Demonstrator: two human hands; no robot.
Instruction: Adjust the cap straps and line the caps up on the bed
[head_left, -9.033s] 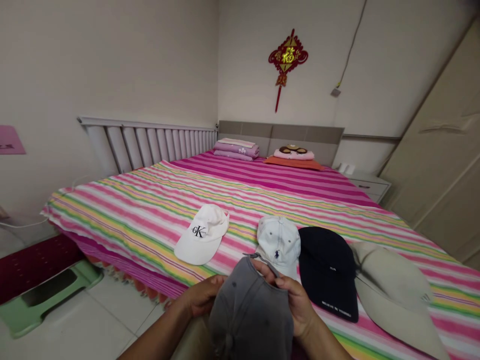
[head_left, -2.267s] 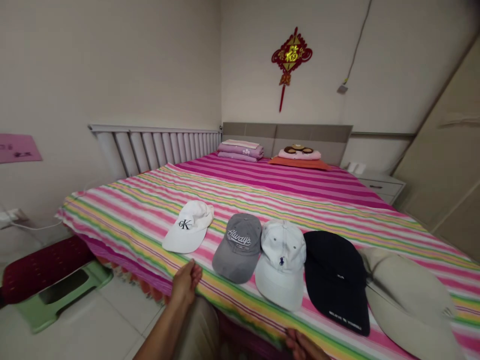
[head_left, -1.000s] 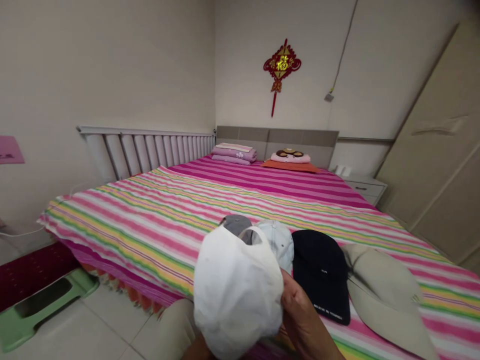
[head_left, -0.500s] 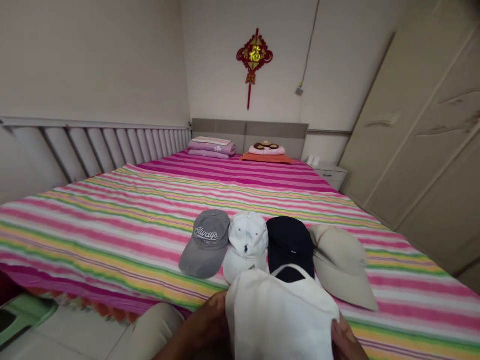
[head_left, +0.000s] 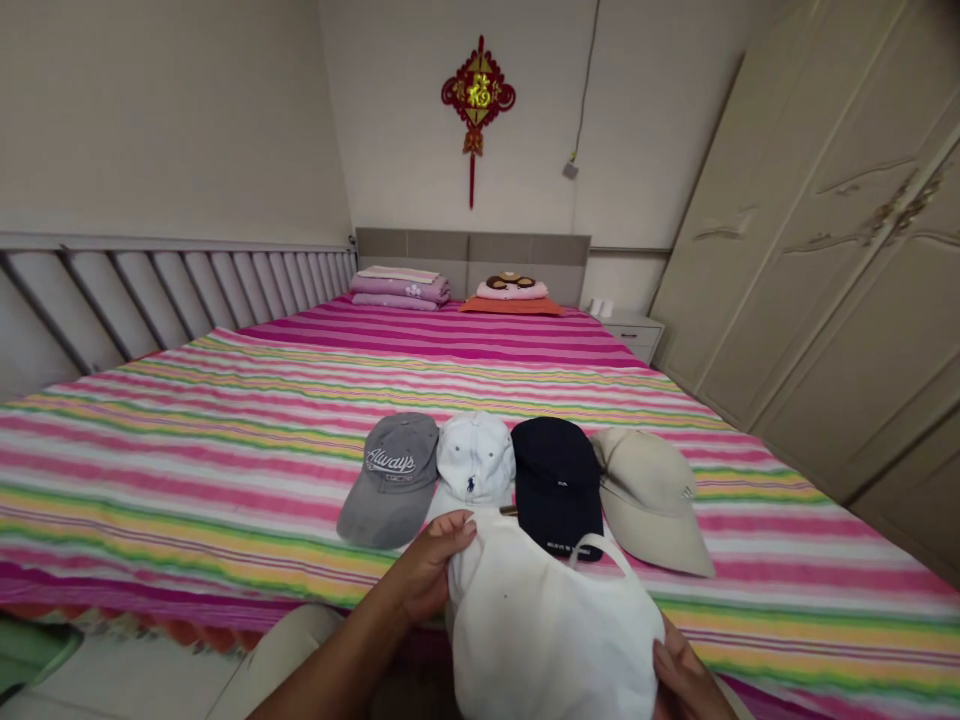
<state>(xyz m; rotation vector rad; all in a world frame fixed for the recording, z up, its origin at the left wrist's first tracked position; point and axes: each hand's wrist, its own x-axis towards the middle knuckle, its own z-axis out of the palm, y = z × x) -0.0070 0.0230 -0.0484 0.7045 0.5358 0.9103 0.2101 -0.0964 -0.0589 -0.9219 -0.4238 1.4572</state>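
White cap (head_left: 551,630) being held by both sides

The left hand (head_left: 435,565) is pinching one edge and the right hand (head_left: 686,675) is gripping the opposite edge, probably so the soft crown is spreading. It is hanging at the near side of the bed (head_left: 225,440), where the grey cap (head_left: 394,490), pale cap (head_left: 476,460), black cap (head_left: 555,465) and beige cap (head_left: 649,490) are lying abreast, seemingly so each front is showing

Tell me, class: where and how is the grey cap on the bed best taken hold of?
Probably by the front edge of its brim, coming from the near left. The grey cap ends the row on the left, and its brim juts toward the viewer and leftward, a thin edge to pinch. The pale cap crowds its right side.
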